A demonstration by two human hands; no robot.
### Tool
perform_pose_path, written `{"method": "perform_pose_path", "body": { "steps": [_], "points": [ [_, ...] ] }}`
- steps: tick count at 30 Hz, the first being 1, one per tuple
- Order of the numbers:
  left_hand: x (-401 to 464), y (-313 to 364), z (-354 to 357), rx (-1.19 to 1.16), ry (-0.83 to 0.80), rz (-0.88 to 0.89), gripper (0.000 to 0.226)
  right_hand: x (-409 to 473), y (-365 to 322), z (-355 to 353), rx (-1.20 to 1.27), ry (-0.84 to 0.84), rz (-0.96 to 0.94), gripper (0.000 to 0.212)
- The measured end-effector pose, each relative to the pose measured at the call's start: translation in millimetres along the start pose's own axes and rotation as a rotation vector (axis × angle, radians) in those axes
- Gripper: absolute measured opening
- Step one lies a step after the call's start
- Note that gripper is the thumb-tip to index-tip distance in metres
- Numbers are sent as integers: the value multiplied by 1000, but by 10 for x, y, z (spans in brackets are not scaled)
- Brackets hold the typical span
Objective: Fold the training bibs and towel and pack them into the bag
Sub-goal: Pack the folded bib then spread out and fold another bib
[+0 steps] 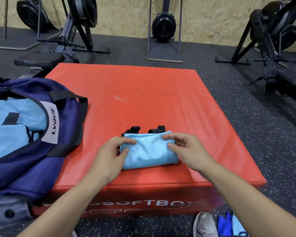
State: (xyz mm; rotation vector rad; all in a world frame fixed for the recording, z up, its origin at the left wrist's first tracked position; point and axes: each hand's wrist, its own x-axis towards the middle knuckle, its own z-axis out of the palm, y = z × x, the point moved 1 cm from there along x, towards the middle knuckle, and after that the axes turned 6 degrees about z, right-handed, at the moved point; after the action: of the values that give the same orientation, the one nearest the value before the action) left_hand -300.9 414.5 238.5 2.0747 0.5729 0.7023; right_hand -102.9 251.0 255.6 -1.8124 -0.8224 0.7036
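- a grey shoe (204, 224) stands on the speckled floor (246, 117) just in front of the red soft box (143, 93), with blue fabric (229, 224) beside it.
- the folded light blue bib (149, 151) lies on the box top near its front edge, black straps poking out at its far side.
- the left hand (109, 156) pinches the bib's left end between thumb and fingers.
- the right hand (186, 149) has curled fingertips on the bib's right end; firm grip or mere touch, i cannot tell.
- the navy bag (41, 159) sits open on the box's left side, light blue cloth inside.
- rowing machines (72, 31) stand beyond the box by the wall.
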Motion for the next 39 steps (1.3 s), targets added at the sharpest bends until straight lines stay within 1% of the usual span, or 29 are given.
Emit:
{"method": "perform_pose_path", "body": {
  "steps": [3,4,7,9,10,12,14,16,18,21,23,25,29,33,35,39],
  "points": [
    [9,-71,72,91,-23,-22,37,70,90,32,-211,36,8,28],
    [0,-78,84,101,-21,-21,35,82,104,42,-242,40,8,29],
    [-41,-83,69,116,1,-24,28,60,71,39,-139,56,68,29],
    [-75,-99,57,197,-50,-35,26,42,55,14,-77,45,100,27],
    [-87,-112,56,235,-81,-42,27,41,64,12,-83,35,111,27],
    [-91,-143,80,275,-128,-65,33,53,112,35,-187,36,106,28],
    [-68,-148,119,279,-157,-79,40,65,174,80,-277,48,88,32],
    [-46,-133,148,244,-166,-76,46,54,192,127,-289,53,76,37],
    [-48,-96,149,149,-149,-77,51,32,175,156,-231,73,57,43],
    [-46,2,84,-32,-86,-49,61,-9,116,206,-26,104,35,51],
    [-25,78,-33,-100,-71,-16,67,-54,23,236,156,91,54,51],
    [-5,150,-206,-117,-77,17,65,-129,-119,265,277,48,61,50],
    [-87,262,-628,-113,-100,-3,67,-331,-383,395,335,0,55,50],
    [-251,334,-1108,-30,-134,12,71,-515,-539,818,436,-48,105,53],
    [-328,388,-1412,15,-121,17,73,-536,-674,1107,494,-65,106,52],
    [-431,336,-2106,141,-38,1,74,-390,-1026,1743,561,-131,114,53]
  ]
}}
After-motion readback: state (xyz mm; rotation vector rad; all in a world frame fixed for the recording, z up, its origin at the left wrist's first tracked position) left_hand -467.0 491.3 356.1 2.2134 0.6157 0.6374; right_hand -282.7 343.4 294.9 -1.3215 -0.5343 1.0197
